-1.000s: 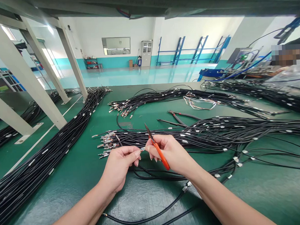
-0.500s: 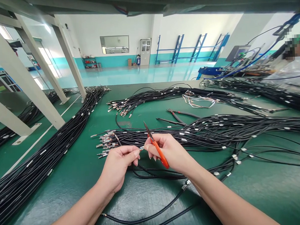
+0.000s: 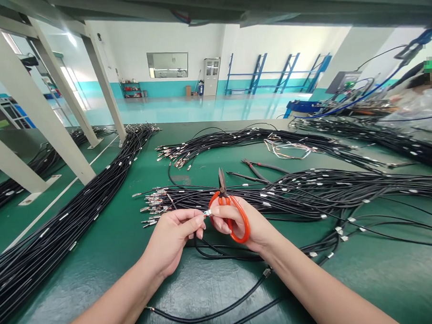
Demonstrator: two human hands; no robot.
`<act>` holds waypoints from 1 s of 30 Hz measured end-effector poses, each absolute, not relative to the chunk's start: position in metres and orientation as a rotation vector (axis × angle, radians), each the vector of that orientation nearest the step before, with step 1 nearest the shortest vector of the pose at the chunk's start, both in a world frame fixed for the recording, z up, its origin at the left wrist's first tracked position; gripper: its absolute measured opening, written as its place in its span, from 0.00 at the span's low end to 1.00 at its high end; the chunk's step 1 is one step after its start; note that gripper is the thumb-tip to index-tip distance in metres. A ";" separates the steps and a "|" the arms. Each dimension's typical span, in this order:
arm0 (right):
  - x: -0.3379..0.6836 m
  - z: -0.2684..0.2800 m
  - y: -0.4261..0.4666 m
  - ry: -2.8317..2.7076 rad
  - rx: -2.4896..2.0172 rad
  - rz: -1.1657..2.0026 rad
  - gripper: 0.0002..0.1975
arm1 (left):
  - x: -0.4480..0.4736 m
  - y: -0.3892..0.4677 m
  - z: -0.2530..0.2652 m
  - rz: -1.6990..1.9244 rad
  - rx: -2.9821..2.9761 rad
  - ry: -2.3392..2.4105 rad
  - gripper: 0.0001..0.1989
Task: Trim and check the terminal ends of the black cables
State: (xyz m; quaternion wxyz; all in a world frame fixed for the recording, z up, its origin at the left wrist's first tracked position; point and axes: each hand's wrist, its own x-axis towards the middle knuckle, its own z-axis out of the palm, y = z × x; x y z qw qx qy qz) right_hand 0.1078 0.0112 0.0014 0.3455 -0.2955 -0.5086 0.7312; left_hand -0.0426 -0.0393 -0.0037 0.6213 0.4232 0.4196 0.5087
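1. Centrally, above a glossy green tabletop [image 3: 207, 286], two bare hands meet over a small silver-and-white cable end [image 3: 207, 213], which sits between their fingertips.
2. The left hand [image 3: 173, 240] has thumb and forefinger together, clamped on the near side of that cable end; its other fingers curl underneath.
3. The right hand [image 3: 252, 227] brings its thumb tip to the opposite side of the cable end, with the remaining fingers bent inward. Whether those fingertips grip the piece firmly, I cannot tell.
4. That same hand carries a pair of scissors with orange looped handles and dark metal blades [image 3: 223, 192]. The blades point away from the person, tips close together, and the loops rest around and against the curled fingers.
5. Just beyond the hands lies a thick bundle of thin black cables with white tags [image 3: 310, 192]; its silver metal terminals [image 3: 156, 201] fan out left of the scissors.
6. Behind that bundle, dark-jawed pliers with black-and-red handles [image 3: 271, 167] lie spread apart on the tabletop.
7. Farther back rest another long black cable bundle [image 3: 232, 136] and a loose loop of white and brownish wire [image 3: 290, 154].
8. Along the left runs a heavy black cable bundle [image 3: 85, 201], beside slanting cream-coloured metal posts [image 3: 103, 85].
9. Nearest the person, a loose black cable with a silver metal sleeve [image 3: 208, 319] curves between the forearms.
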 end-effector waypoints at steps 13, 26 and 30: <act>0.109 0.012 0.008 -1.706 -0.978 1.402 0.04 | -0.041 -0.039 -0.005 1.277 1.016 1.108 0.07; 0.107 0.015 0.002 -1.765 -0.969 1.366 0.06 | -0.039 -0.037 -0.008 1.248 0.856 0.957 0.11; 0.107 0.012 0.005 -1.684 -0.982 1.417 0.08 | -0.040 -0.037 -0.009 1.268 0.853 0.959 0.07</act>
